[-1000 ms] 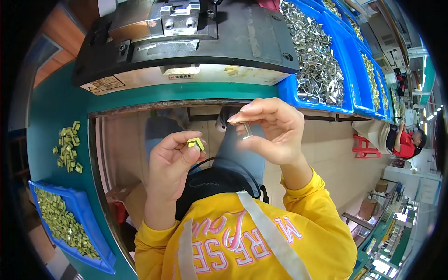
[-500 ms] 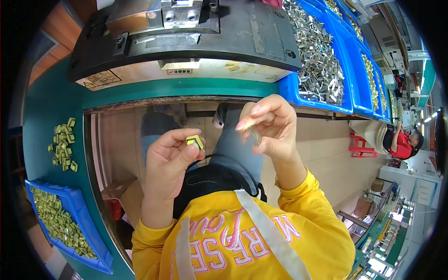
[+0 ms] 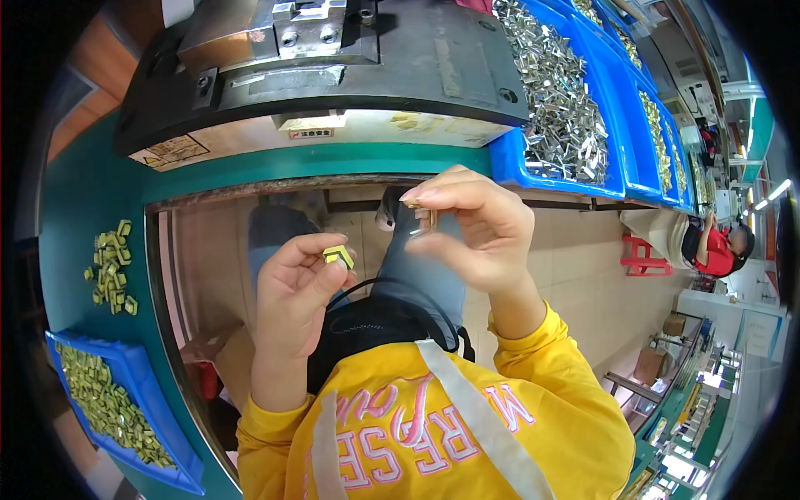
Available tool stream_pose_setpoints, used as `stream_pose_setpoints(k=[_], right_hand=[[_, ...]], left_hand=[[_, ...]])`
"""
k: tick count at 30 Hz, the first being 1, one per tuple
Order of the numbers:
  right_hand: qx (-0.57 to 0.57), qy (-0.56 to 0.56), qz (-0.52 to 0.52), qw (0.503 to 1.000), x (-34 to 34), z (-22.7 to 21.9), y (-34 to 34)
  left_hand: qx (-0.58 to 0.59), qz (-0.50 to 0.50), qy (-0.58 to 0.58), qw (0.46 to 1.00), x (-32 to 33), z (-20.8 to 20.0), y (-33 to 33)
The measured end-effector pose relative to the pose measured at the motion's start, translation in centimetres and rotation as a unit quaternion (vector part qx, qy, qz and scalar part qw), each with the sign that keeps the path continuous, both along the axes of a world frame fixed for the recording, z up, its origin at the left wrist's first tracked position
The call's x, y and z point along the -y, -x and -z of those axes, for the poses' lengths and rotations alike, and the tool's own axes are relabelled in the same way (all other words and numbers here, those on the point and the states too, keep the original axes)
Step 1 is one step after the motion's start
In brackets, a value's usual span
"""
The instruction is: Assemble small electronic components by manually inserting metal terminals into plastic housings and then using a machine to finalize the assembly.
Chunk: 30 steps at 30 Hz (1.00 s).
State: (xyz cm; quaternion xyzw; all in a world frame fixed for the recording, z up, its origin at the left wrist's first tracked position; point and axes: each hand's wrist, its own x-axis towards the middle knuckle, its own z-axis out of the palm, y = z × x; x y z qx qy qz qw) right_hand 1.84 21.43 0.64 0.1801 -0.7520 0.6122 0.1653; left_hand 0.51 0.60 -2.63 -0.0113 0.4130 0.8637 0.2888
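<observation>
My left hand [image 3: 292, 292] pinches a small yellow-and-black block [image 3: 337, 255] between thumb and fingertips, above my lap. To its right and slightly higher, my right hand [image 3: 487, 225] holds a small shiny metal clip [image 3: 427, 220] between thumb and forefinger. The clip looks open-framed, though motion smears its outline and the thumb. A gap separates the two pieces. Similar yellow pieces [image 3: 110, 267] lie loose in a cluster on the green table [image 3: 75, 192] at the left.
A blue tray [image 3: 158, 400] of yellow pieces stands at the lower left. Ahead is a heavy dark machine base [image 3: 400, 87]. Right of it, a blue bin [image 3: 575, 190] holds silver metal parts, with more bins beyond. A person in red [image 3: 715, 252] sits far right near a red stool [image 3: 643, 255].
My right hand has moved a little up and left, turning the metal clip more upright. My left hand, with the yellow-and-black block, has shifted slightly left and stays closed.
</observation>
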Motion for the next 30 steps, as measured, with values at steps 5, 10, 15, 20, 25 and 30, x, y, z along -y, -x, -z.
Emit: stream_pose_setpoints(k=[5, 10, 15, 20, 25, 30], right_hand=[[-0.018, -0.053, 0.041, 0.998, 0.5, -0.6, -0.1], [-0.045, -0.108, 0.065, 0.991, 0.8, -1.0, 0.1], [-0.020, -0.130, 0.077, 0.988, 0.8, -1.0, 0.1], [-0.054, -0.161, 0.081, 0.982, 0.8, -1.1, 0.1], [-0.065, -0.143, 0.082, 0.984, 0.9, -1.0, -0.1], [-0.090, -0.149, 0.094, 0.980, 0.9, -1.1, 0.3]], left_hand=[[-0.003, 0.003, 0.000, 1.000, -0.1, 0.0, -0.1], [0.001, 0.005, 0.000, 1.000, -0.2, 0.0, -0.1], [-0.001, 0.006, -0.005, 1.000, -0.3, 0.0, -0.2], [0.002, 0.011, -0.008, 1.000, -0.5, -0.1, -0.1], [-0.008, 0.018, 0.000, 1.000, -0.6, 0.3, -0.1], [0.000, 0.013, 0.007, 1.000, -0.3, 0.3, -0.2]])
